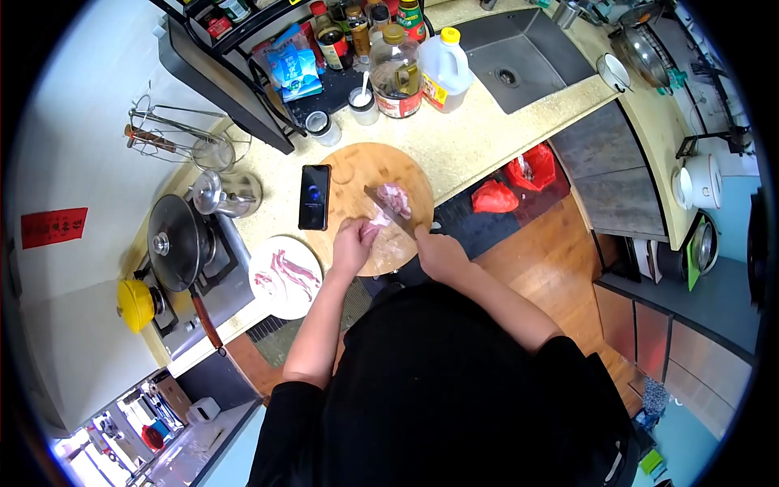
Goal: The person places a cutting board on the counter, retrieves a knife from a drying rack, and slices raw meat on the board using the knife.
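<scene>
A round wooden cutting board (345,174) lies on the counter in the head view. My right hand (442,255) is closed around the handle of a kitchen knife (391,208), whose blade points away to the upper left over the board. With closed fingers my left hand (354,245) holds down a piece of raw meat (379,221) just left of the blade. On the blade's other side sits a small heap of cut meat (394,196). A white plate (266,305) with strips of raw meat (286,274) stands beside the board, near my left forearm.
A phone (314,197) rests on the board's left edge. Behind stand small jars (323,128), an oil jug (398,77) and a white jug (445,71). At left, a lidded wok (176,243) and a kettle (226,194). The sink (527,57) is at upper right; red bags (494,196) lie below the counter.
</scene>
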